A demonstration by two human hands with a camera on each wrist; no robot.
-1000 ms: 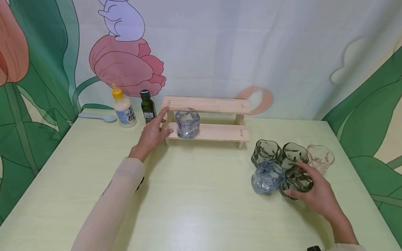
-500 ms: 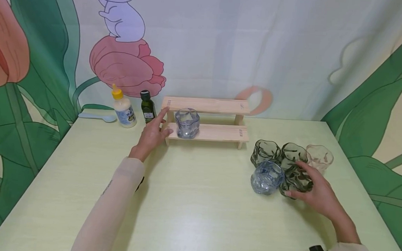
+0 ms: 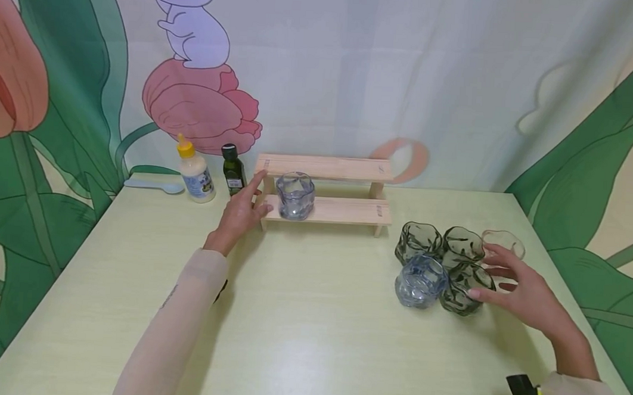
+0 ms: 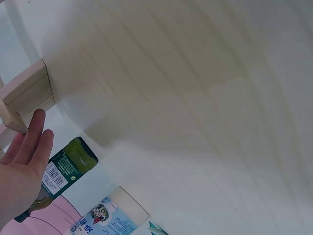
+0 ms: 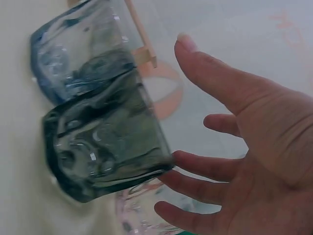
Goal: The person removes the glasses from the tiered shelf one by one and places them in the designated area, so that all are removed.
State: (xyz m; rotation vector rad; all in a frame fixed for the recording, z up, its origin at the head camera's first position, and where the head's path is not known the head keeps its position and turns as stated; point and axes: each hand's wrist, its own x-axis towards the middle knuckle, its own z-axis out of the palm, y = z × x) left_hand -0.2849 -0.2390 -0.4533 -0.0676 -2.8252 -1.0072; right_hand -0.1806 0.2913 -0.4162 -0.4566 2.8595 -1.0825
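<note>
My left hand touches the left end of a two-tier wooden shelf, fingers fairly straight. On the lower tier, near that hand, stands a pale bluish glass tumbler. At the right, my right hand is spread beside the nearest smoky-grey tumbler. In the right wrist view its thumb is well off this grey tumbler, while a fingertip overlaps the rim. A blue tumbler stands left of it, two more grey tumblers behind. A pinkish clear tumbler is partly hidden by the fingers.
A dark green bottle stands just beyond the left hand. Left of that are a yellow-capped bottle and a light blue spoon. A printed curtain hangs behind the table's back edge.
My right hand has drawn back to the right from the nearest grey tumbler, its fingers spreading away from the rim. The left hand stays at the shelf, and the tumblers stand where they were.
</note>
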